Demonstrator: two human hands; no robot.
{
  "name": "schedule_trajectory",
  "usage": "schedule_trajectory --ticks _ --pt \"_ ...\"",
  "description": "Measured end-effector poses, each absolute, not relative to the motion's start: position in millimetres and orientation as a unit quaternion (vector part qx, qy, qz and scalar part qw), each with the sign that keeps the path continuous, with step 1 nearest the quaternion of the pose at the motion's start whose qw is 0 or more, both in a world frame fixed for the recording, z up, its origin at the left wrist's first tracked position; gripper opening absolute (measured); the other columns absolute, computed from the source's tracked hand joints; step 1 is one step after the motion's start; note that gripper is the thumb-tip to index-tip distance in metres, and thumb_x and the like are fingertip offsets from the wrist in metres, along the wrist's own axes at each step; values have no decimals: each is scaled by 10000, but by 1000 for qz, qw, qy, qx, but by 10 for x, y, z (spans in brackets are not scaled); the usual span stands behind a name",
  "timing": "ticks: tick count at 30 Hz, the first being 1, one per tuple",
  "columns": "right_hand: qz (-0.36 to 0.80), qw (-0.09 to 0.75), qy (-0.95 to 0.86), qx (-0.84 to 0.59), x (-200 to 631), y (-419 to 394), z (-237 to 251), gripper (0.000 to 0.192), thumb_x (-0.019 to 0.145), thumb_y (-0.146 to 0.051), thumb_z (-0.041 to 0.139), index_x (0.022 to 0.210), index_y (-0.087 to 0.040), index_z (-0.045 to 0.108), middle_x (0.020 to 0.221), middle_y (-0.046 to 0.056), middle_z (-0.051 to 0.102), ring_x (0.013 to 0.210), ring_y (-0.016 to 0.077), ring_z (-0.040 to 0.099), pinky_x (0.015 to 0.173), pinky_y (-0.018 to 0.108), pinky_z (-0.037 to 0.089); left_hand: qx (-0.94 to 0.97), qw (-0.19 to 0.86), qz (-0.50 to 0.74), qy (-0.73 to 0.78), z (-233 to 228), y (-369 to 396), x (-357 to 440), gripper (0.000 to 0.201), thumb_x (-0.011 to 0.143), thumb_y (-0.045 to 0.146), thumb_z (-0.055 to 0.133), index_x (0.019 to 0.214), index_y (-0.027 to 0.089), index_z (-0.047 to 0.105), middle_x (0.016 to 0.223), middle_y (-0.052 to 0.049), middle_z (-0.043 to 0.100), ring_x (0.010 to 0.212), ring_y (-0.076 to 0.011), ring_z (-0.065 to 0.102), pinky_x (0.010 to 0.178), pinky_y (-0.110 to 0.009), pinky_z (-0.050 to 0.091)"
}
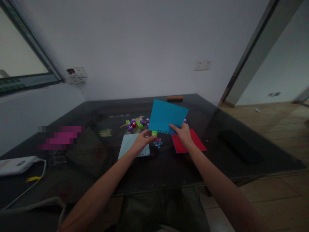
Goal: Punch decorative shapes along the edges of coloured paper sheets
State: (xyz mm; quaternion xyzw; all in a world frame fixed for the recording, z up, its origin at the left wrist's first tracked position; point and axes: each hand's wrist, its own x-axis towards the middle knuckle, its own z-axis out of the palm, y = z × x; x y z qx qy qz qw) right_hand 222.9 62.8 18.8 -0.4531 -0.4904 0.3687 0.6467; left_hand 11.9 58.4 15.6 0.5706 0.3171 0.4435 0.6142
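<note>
1. Head view shows a blue card sheet (167, 116) held tilted up above the dark worktop (169, 167), a row of small punched holes already along its lower edge.
2. The right hand (183, 134) pinches the sheet's lower right edge, fingers closed on it.
3. The left hand (142, 139) grips a small green punch (154, 133) at the sheet's lower left corner; its fingers are wrapped narrowly round it.
4. To my eye, the step goes best with the edge pushed fully into the punch slot, level with the last hole, before squeezing.
5. Just below lie blue and red punched scraps (158, 142), a pale blue sheet (130, 145) under the left hand and a red sheet (190, 143) under the right.
6. More small punches (136, 123) cluster behind, near the sheet.
</note>
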Motion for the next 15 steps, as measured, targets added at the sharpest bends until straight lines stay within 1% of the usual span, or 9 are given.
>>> schedule_trajectory --ticks 7,11,15 --pt "359 632 -505 -465 2209 582 243 360 612 -400 727 866 -149 679 921 99 704 778 230 659 741 388 529 562 617 445 324 142 596 125 368 674 269 719 997 127 613 1028 -112 626 794 -177 619 767 -331 487" --pt "321 634 -525 -468 2208 566 264 342 628 -404 715 857 -151 686 909 95 705 804 233 654 749 384 523 552 620 452 327 156 590 124 334 668 269 724 948 122 617 983 -101 631 776 -163 612 748 -304 488" --pt "291 640 -537 -467 2206 553 271 311 645 -400 703 830 -151 690 866 90 708 766 229 652 731 388 525 541 626 456 327 163 586 126 347 658 269 731 956 129 621 1011 -112 633 771 -160 614 756 -307 489"
